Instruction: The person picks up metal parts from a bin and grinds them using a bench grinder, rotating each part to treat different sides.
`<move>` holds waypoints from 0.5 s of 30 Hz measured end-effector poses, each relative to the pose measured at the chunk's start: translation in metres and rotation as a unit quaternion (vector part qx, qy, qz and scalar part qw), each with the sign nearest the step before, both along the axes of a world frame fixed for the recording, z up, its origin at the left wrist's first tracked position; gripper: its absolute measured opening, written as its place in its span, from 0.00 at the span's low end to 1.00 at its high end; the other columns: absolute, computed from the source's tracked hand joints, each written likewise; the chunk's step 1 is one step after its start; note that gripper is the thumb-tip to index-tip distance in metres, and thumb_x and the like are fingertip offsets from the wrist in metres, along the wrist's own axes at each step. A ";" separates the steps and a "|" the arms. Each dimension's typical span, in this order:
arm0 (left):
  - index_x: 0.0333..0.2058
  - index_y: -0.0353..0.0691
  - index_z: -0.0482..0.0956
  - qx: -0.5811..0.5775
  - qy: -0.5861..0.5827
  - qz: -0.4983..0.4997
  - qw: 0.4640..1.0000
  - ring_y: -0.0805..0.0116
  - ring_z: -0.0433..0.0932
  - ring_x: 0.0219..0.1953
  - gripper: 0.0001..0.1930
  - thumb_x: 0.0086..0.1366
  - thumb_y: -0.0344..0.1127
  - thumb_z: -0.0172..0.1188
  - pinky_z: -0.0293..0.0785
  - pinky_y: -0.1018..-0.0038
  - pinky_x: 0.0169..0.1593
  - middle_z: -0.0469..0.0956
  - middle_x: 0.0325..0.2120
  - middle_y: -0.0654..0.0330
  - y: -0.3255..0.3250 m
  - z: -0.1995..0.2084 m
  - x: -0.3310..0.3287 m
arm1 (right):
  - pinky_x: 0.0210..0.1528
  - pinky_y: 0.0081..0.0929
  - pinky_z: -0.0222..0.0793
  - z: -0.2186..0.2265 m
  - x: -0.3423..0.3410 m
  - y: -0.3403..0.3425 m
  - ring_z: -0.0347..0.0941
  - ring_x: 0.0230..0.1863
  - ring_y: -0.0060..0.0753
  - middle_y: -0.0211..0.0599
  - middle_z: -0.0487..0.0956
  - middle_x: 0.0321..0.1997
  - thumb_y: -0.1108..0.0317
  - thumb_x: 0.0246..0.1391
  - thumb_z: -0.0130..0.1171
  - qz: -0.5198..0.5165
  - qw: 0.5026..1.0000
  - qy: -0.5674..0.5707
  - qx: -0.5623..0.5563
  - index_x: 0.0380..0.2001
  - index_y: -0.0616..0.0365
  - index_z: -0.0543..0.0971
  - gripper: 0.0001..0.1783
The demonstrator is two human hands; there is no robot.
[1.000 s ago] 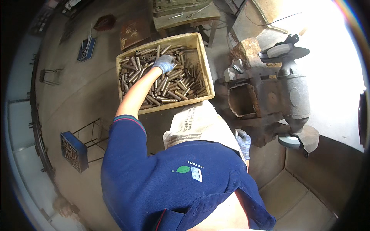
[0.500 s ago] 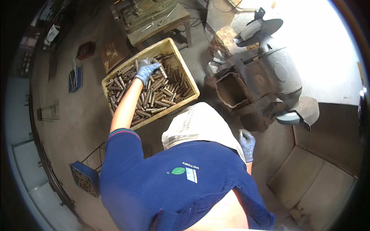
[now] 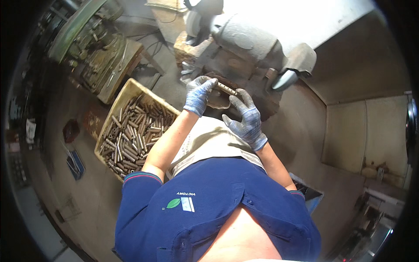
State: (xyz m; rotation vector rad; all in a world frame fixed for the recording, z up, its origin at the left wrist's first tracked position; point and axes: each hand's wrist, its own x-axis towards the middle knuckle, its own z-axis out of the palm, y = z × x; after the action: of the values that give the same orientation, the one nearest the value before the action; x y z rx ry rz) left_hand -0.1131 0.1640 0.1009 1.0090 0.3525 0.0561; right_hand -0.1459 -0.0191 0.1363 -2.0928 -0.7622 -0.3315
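Observation:
My left hand (image 3: 199, 94), in a blue and grey work glove, pinches one end of a short metal tube (image 3: 226, 89) with a row of small holes along it. The tube is held out in front of my apron, over the open box-like part of the grinder stand. My right hand (image 3: 247, 118), gloved alike, is at the tube's other end. Its fingers are stretched and its thumb stands apart; the fingertips meet or nearly meet the tube. To the left, a yellowish plastic crate (image 3: 171, 108) holds many similar metal tubes (image 3: 135, 135).
Just ahead stands a bench grinder (image 3: 244, 37) with a wheel (image 3: 286, 81) at its right end. A worktable with a machine (image 3: 94, 48) and a wrench is at the far left. Blue bins (image 3: 75, 165) stand on the floor, and pale panels (image 3: 345, 131) at right.
My left hand has come out of the crate with a tube and moved right. My right hand has risen from my side to meet it. The view has turned toward the right.

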 end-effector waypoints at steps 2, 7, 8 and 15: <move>0.26 0.37 0.76 -0.036 0.033 -0.010 0.999 0.72 0.77 0.20 0.05 0.56 0.30 0.62 0.74 0.79 0.22 0.77 0.22 0.60 -0.022 0.002 -0.002 | 0.48 0.37 0.71 -0.005 0.001 -0.014 0.72 0.48 0.52 0.58 0.70 0.49 0.63 0.32 0.71 -0.051 0.996 -0.067 0.001 0.41 0.65 0.76 0.30; 0.29 0.36 0.76 -0.073 0.050 -0.045 0.995 0.71 0.78 0.20 0.04 0.57 0.30 0.61 0.71 0.79 0.19 0.77 0.23 0.60 -0.058 -0.010 0.004 | 0.47 0.33 0.71 -0.011 -0.005 -0.035 0.71 0.45 0.47 0.50 0.71 0.44 0.65 0.32 0.71 -0.117 0.992 0.004 0.042 0.39 0.65 0.77 0.26; 0.30 0.36 0.76 -0.081 0.055 -0.061 0.993 0.71 0.78 0.20 0.04 0.57 0.29 0.61 0.71 0.79 0.18 0.77 0.23 0.60 -0.063 -0.011 0.004 | 0.47 0.33 0.70 -0.021 -0.005 -0.041 0.72 0.45 0.47 0.50 0.71 0.44 0.65 0.32 0.71 -0.137 0.990 0.008 0.043 0.38 0.65 0.77 0.26; 0.29 0.36 0.74 -0.064 0.071 -0.110 0.989 0.72 0.76 0.18 0.05 0.57 0.29 0.61 0.73 0.82 0.21 0.76 0.23 0.60 -0.095 -0.008 0.008 | 0.48 0.32 0.69 -0.025 -0.006 -0.063 0.71 0.46 0.44 0.46 0.71 0.45 0.71 0.36 0.67 -0.181 0.981 0.001 0.068 0.37 0.63 0.77 0.20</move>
State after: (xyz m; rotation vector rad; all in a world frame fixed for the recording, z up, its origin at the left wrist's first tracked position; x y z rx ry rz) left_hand -0.1048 0.0686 0.0929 0.9220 0.3680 -0.2356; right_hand -0.1521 -0.0822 0.1117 -2.0944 -0.3415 -0.5639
